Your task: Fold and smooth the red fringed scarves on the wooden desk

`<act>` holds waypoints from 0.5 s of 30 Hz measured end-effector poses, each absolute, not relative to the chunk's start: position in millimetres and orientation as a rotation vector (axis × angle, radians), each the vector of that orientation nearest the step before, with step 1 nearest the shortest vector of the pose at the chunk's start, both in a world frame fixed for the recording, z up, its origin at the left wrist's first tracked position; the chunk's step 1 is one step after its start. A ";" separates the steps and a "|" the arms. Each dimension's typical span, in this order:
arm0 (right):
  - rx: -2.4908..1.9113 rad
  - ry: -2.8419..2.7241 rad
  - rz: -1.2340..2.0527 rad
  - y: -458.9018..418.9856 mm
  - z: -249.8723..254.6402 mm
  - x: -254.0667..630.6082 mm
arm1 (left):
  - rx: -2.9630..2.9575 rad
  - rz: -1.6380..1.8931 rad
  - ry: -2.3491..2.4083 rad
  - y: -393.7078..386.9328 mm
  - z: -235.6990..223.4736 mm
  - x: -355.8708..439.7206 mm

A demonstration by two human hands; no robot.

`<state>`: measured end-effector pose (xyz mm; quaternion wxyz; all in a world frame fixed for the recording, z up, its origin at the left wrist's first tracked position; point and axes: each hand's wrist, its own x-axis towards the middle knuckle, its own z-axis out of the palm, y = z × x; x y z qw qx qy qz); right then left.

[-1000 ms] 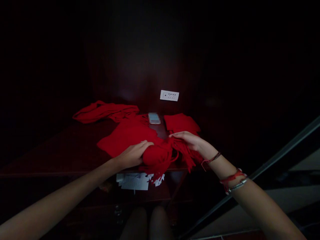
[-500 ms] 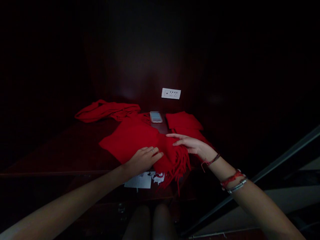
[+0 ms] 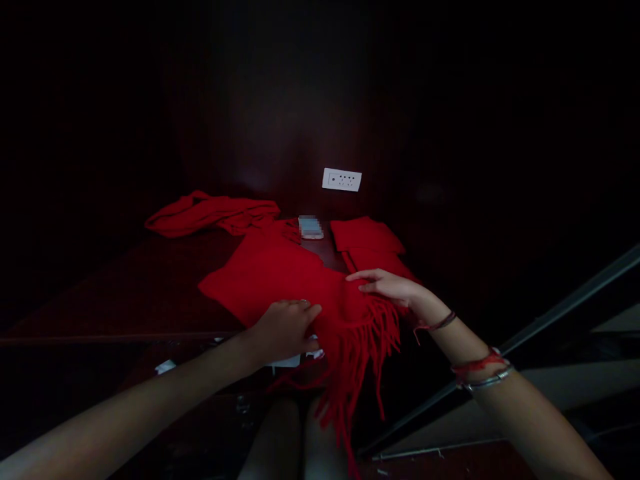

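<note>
"One red scarf (image 3: 300, 275): which way?"
"Fringe (image 3: 356, 360) toward the wearer, over the desk's (image 3: 150, 290) front. Left hand (image 3: 284, 331): touching it, grip unclear. Right hand (image 3: 390, 287): unclenched, laid on it."
"Long axis?"
"Slants away leftward, toward bundled red cloth (image 3: 200, 215)."

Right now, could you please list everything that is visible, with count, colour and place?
Desk: 1, dark red, middle
Fringed cloth: 1, red, centre, fringe hanging past the desk's edge
Loose cloth: at least 1, red, back left
Folded cloth: at least 1, red, back right
Blurred flat item: 1, pale blue, back centre
Socket plate: 1, white, back wall
Papers: several, white, below desk top
Diagonal strip: 1, grey, right
Ring: 1, silvery, left hand
Bracelets: about 3, red and silvery, right arm
Left hand: 1, dim, by the fringed cloth
Right hand: 1, dim, on the fringed cloth
Legs: 2, dim, bottom
</note>
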<state>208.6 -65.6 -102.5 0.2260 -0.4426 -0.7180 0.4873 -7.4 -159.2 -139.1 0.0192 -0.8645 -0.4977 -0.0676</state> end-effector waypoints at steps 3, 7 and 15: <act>-1.389 -2.402 0.824 -63.6 -100.6 208.3 | -2.812 -0.102 -1.377 -161.8 -141.9 -13.2; -1.389 -2.577 0.314 -66.5 -95.5 192.4 | -3.007 -0.199 -1.347 -140.3 -127.3 -40.5; -1.200 -2.815 0.349 -69.0 -140.8 139.0 | -2.497 -0.155 -2.104 -81.9 -150.8 -104.4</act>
